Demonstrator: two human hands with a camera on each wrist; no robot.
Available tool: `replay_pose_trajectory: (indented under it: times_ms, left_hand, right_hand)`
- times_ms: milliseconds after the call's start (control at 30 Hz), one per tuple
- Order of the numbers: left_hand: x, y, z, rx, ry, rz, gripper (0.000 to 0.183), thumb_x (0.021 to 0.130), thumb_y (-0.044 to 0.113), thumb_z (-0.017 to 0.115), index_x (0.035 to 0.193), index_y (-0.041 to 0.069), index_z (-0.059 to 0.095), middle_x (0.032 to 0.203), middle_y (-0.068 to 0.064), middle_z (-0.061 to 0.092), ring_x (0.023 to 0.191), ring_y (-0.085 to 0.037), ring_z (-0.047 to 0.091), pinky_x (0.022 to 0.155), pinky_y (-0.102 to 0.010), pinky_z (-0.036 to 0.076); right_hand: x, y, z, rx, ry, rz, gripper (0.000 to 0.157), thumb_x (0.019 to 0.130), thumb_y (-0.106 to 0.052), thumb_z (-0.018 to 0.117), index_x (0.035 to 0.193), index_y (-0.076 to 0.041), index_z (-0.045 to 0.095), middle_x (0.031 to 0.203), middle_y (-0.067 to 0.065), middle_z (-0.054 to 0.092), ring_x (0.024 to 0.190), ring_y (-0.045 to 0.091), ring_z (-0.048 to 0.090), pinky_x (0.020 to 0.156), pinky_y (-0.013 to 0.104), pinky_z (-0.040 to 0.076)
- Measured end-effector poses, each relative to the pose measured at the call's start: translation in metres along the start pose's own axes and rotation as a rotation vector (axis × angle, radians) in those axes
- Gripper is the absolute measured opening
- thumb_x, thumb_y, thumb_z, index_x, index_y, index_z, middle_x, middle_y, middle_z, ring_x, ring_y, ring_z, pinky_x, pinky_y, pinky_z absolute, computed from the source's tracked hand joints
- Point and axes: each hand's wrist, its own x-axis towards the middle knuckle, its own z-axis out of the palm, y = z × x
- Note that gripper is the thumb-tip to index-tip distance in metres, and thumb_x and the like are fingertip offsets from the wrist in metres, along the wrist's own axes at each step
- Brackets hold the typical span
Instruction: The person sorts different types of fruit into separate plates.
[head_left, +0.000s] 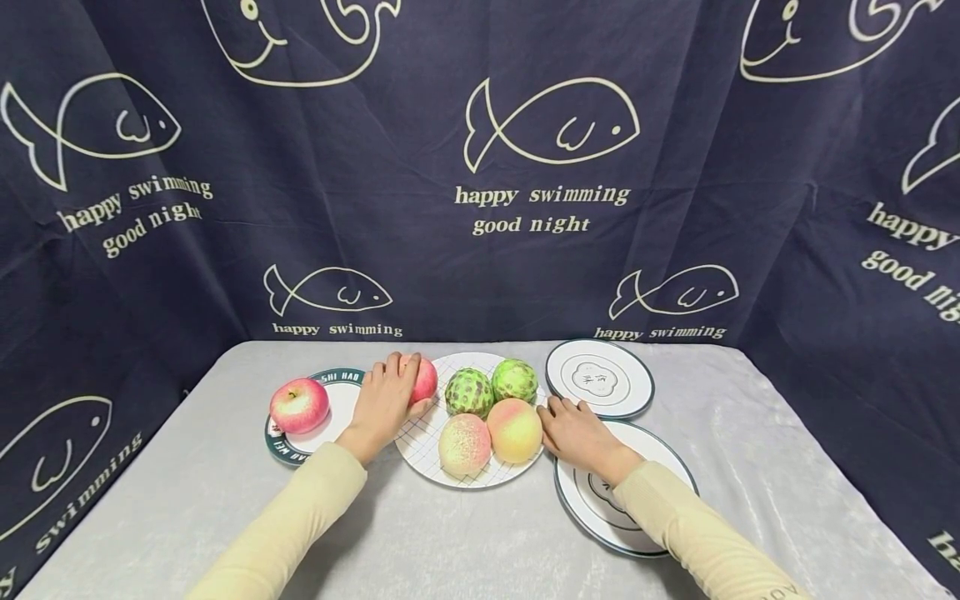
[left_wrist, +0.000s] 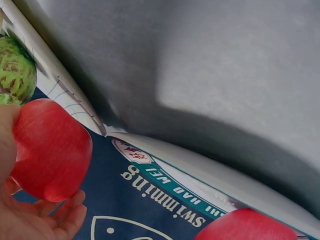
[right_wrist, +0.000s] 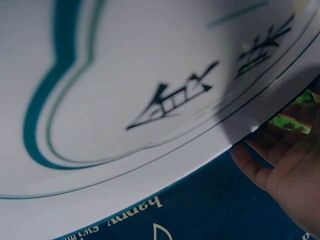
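My left hand (head_left: 386, 408) grips a red apple (head_left: 427, 381) at the left side of the white checked plate (head_left: 420, 454). In the left wrist view, the fingers and thumb lie around this apple (left_wrist: 52, 150). My right hand (head_left: 581, 433) is at the plate's right rim, its bent fingers right beside a yellow-pink peach (head_left: 515, 431). Left of that peach lies a paler pink peach (head_left: 464, 445). Two green, bumpy custard apples (head_left: 469, 392) (head_left: 514, 381) sit behind the peaches. The right wrist view shows a bit of green fruit (right_wrist: 290, 124) past my right fingers.
At the left, a green-rimmed plate (head_left: 339, 408) carries another red apple (head_left: 299, 406). Two white plates with dark rims stand at the right, one farther back (head_left: 630, 383) and one nearer (head_left: 573, 508), under my right forearm. A dark fish-print curtain (head_left: 420, 250) surrounds the grey-covered table (head_left: 442, 542).
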Motion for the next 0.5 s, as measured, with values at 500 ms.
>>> replay_pose_trajectory:
  times_ms: [500]
  left_hand:
    - [-0.0089,-0.0099,-0.0067,-0.016,-0.006,-0.023,0.074,0.072,0.047,0.071,0.128,0.007,0.044,0.112,-0.022,0.05,0.087,-0.04,0.052,0.072,-0.047,0.043]
  right_hand:
    - [-0.0007,-0.0007,-0.0026,-0.003,-0.003,-0.006,0.031,0.089,-0.027,0.05,0.11,-0.004,0.057,0.099,0.013,0.054,0.088,0.028,0.054,0.072,0.046,0.044]
